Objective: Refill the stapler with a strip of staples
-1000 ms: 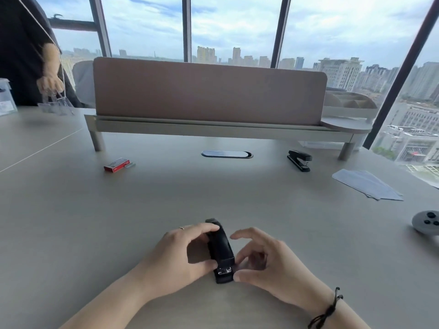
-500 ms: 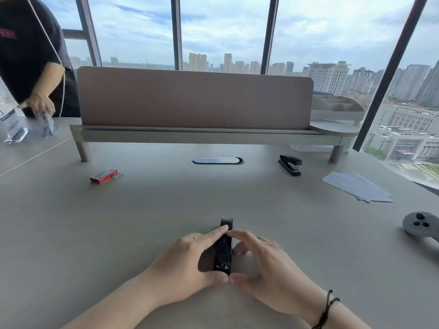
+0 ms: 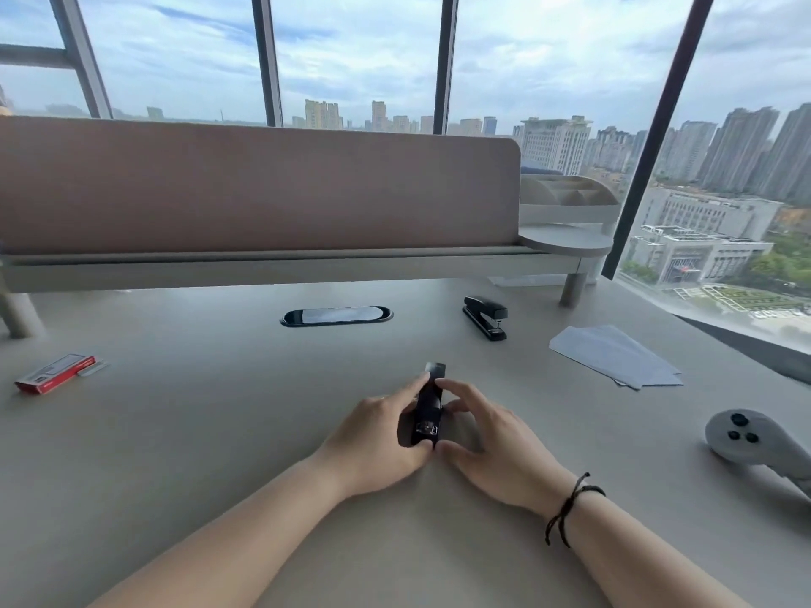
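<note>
Black stapler point(image 3: 429, 410) sits lengthwise on the table point(image 3: 219, 454), near edge, between both hands. Left hand point(image 3: 377, 436) and right hand point(image 3: 496, 445) pinch its sides, fingertips on the top arm, thumbs at the near end. Looks closed; metal glint at the near end (can't tell if staples are loaded). I'd judge refill either just finished or not started. Red cardboard staple box point(image 3: 55, 373) well apart, far left. Second black stapler point(image 3: 485, 316), paper sheets point(image 3: 614, 362), grey plastic controller point(image 3: 746, 441) to the right. Table matte, smooth.
</note>
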A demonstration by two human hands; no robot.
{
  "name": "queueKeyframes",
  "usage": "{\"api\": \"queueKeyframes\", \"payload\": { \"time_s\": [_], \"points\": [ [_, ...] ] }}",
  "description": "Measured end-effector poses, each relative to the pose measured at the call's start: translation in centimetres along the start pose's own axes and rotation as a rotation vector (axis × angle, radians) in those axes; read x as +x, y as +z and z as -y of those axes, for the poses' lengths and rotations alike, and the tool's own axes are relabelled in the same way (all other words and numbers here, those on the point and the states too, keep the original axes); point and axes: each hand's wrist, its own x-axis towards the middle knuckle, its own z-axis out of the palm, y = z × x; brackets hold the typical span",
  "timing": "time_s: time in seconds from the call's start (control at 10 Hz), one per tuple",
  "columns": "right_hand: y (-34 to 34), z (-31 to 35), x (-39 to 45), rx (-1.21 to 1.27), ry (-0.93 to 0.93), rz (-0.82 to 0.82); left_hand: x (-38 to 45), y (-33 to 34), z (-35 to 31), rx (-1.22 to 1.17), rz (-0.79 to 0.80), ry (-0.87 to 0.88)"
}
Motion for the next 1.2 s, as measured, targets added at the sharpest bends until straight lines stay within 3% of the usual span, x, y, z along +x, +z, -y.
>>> {"api": "queueKeyframes", "payload": {
  "time_s": [0.5, 1.2],
  "points": [
    [-0.2, -7.1, 14.1, -0.039, 0.156, -0.161, 17.6, 4.0, 1.7, 0.082, -0.132, -0.175],
    [0.4, -7.3, 14.1, -0.021, 0.319, -0.251, 16.5, 3.4, 1.6, 0.022, -0.117, -0.205]
  ]
}}
